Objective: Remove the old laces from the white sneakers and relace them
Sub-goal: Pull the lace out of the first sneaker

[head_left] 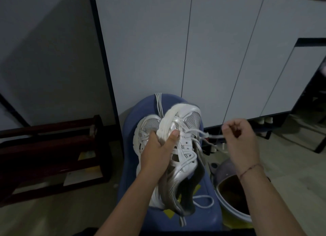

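Two white sneakers lie on a blue stool [202,197]. The right sneaker [183,129] is tilted on its side and leans on the left sneaker [146,128]. My left hand [158,149] grips the right sneaker's sole edge, thumb pressed near the eyelets. My right hand [241,138] is curled into a fist and pinches a white lace [202,132] that runs taut from the shoe's eyelets to my fingers. Loose laces [158,103] lie past the toes on the stool, and a lace loop [202,202] lies near the heel.
Grey cabinet doors [211,50] stand right behind the stool. A dark wooden rack [53,147] sits low at the left. A round bucket [232,200] with dark contents stands by the stool's right side. Black table legs [317,129] rise at the far right.
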The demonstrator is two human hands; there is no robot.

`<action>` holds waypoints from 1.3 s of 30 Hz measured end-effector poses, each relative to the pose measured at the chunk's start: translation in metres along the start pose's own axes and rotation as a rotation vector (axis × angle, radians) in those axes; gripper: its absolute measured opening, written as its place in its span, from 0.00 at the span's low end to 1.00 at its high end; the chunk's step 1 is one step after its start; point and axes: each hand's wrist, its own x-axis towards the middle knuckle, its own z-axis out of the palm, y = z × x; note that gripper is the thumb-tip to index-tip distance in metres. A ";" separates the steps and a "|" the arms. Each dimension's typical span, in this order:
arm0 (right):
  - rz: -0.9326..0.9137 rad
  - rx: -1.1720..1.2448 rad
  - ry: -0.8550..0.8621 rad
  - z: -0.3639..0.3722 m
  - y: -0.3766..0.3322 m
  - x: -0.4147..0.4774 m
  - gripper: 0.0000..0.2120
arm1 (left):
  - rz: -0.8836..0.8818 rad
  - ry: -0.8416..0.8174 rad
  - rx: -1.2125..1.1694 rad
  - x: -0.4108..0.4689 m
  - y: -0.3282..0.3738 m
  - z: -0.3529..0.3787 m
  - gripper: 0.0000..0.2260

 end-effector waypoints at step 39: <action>-0.070 0.199 0.090 -0.002 -0.008 0.003 0.15 | -0.022 0.000 -0.006 -0.002 0.009 -0.006 0.18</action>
